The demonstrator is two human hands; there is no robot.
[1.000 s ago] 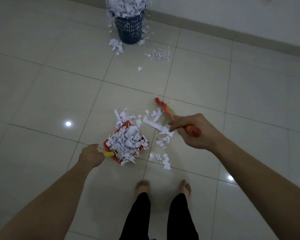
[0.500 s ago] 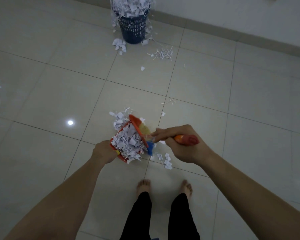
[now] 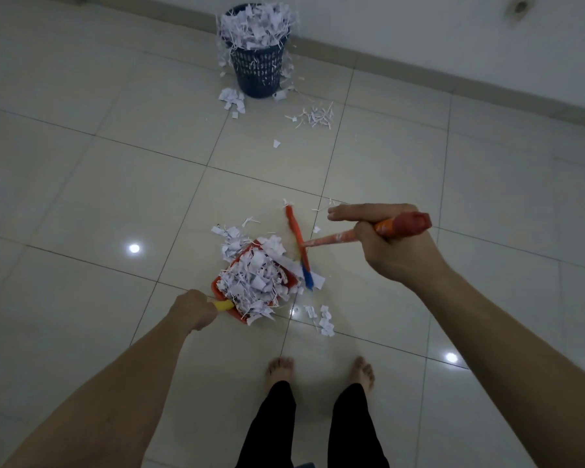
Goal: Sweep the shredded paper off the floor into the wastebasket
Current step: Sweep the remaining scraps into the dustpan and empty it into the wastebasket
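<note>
Left hand gripping the heaped dustpan, right hand gripping the brush; tilting risks shreds spilling before the overfull wastebasket.

Open floor lies between the dustpan and wastebasket; only paper scraps litter the way.

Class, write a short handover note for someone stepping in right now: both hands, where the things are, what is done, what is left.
Left hand grips the dustpan handle; the pan sits on the floor, heaped with paper.
Right hand grips the brush, bristles down beside the pan.
Wastebasket stands by the wall, overflowing.
Done: one panful gathered.
Left: empty it; sweep the scraps near the feet and the scatter around the basket.
</note>
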